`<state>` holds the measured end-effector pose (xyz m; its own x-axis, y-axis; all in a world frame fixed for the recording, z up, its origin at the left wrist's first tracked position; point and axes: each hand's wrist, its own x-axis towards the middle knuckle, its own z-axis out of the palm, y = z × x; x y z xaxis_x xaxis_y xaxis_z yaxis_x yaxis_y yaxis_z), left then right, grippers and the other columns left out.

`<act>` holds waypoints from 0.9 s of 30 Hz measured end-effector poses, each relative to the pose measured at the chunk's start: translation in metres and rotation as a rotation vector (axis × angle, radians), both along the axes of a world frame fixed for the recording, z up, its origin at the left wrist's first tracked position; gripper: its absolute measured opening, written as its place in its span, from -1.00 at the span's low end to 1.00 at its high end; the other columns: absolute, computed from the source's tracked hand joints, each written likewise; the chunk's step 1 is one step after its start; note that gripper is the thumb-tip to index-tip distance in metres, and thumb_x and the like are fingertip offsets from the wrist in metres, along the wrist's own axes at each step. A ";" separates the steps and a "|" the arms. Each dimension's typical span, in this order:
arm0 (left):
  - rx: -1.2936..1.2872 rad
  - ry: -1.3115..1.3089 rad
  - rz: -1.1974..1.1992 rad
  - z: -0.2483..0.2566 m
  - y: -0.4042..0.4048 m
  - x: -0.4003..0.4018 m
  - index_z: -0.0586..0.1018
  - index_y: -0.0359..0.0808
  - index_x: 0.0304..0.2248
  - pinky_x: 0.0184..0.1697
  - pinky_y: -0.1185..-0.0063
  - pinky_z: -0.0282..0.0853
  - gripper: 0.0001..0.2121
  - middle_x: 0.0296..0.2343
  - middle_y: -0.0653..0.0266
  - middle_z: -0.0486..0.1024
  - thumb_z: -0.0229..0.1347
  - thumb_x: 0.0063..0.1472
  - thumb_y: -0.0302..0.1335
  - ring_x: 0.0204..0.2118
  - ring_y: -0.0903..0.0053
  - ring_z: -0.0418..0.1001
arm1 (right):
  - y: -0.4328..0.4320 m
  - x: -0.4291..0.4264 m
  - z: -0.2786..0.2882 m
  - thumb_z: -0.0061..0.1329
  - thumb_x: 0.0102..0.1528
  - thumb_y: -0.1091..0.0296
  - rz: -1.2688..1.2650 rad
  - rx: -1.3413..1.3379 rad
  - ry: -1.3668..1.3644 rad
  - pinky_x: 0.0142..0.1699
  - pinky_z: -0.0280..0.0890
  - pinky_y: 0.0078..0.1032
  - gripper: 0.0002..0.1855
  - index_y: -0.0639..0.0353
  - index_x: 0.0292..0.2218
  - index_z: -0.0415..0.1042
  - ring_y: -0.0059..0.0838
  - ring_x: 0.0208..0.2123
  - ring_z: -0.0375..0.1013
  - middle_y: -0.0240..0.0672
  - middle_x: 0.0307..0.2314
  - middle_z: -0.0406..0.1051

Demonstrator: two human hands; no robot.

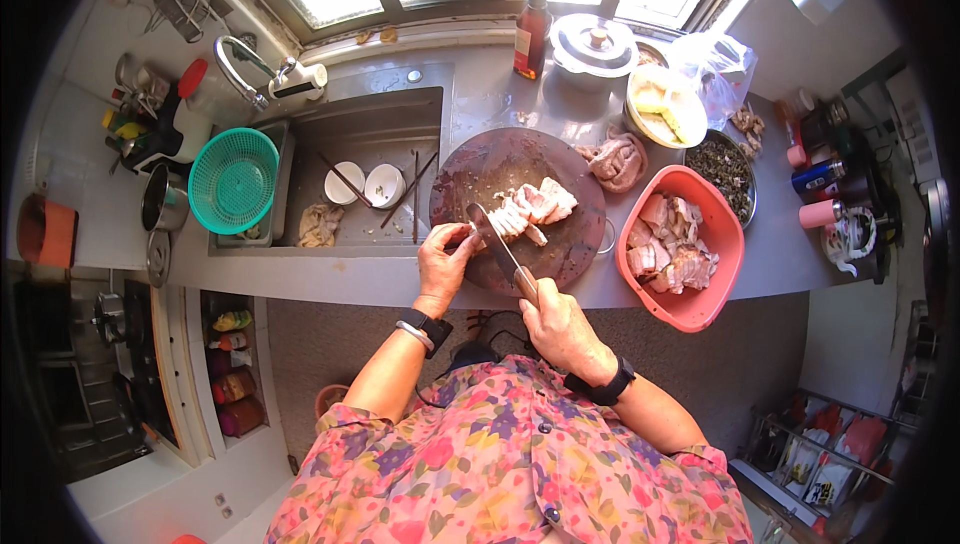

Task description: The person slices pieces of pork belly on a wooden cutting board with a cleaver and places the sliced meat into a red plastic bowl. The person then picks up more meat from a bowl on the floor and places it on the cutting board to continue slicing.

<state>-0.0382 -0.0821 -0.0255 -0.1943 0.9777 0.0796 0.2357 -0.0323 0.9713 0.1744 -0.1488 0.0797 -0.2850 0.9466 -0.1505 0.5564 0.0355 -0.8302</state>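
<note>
On a round wooden chopping board (480,169) lies a row of sliced pale meat (534,205), the slices leaning on each other. My right hand (559,323) grips the wooden handle of a kitchen knife (501,250). The blade slants up and left, its tip beside the left end of the slices. My left hand (448,263) is at the board's left front edge, thumb and fingertips pinched together on a small pale bit near the blade; what the bit is cannot be made out. To the right, a pink plastic basin (733,244) holds several thick pieces of meat.
Left is a steel sink (300,140) with two white bowls (385,185), chopsticks (416,199), a rag (320,225) and a green colander (234,180). Behind the board stand a bottle (529,41), a lidded pot (592,56) and a crumpled cloth (619,161). A dish of dark chopped food (720,169) adjoins the basin.
</note>
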 end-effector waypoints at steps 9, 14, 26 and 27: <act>-0.050 0.039 0.009 -0.007 0.005 -0.001 0.63 -0.40 -0.29 -0.25 0.59 0.48 -0.81 -0.38 0.24 0.58 0.31 0.11 -0.50 -0.35 0.53 0.59 | 0.024 -0.026 -0.012 -0.08 0.22 0.34 -0.011 0.007 -0.040 -0.35 0.32 0.10 -0.73 0.36 -0.24 0.17 0.34 -0.44 0.43 0.28 -0.56 0.40; 0.006 0.067 0.015 -0.004 0.001 0.000 0.63 -0.40 -0.28 -0.25 0.62 0.47 -0.82 -0.38 0.29 0.57 0.29 0.15 -0.49 -0.36 0.62 0.54 | 0.002 -0.001 0.006 -0.12 0.24 0.36 0.038 -0.093 -0.022 -0.34 0.30 0.07 -0.75 0.38 -0.21 0.16 0.35 -0.41 0.43 0.29 -0.54 0.40; -0.054 0.053 0.007 -0.006 0.001 -0.003 0.62 -0.41 -0.26 -0.22 0.62 0.47 -0.83 -0.37 0.28 0.59 0.26 0.16 -0.52 -0.34 0.63 0.54 | 0.003 -0.007 -0.007 -0.11 0.22 0.36 0.057 -0.099 -0.038 -0.28 0.33 0.11 -0.74 0.40 -0.24 0.16 0.37 -0.40 0.44 0.33 -0.53 0.41; -0.065 0.056 -0.005 -0.005 0.003 -0.002 0.62 -0.41 -0.26 -0.22 0.62 0.47 -0.83 -0.38 0.29 0.59 0.26 0.16 -0.52 -0.34 0.63 0.54 | 0.006 -0.011 -0.009 -0.11 0.22 0.36 0.054 -0.105 -0.038 -0.28 0.33 0.11 -0.74 0.40 -0.24 0.16 0.37 -0.40 0.44 0.33 -0.53 0.41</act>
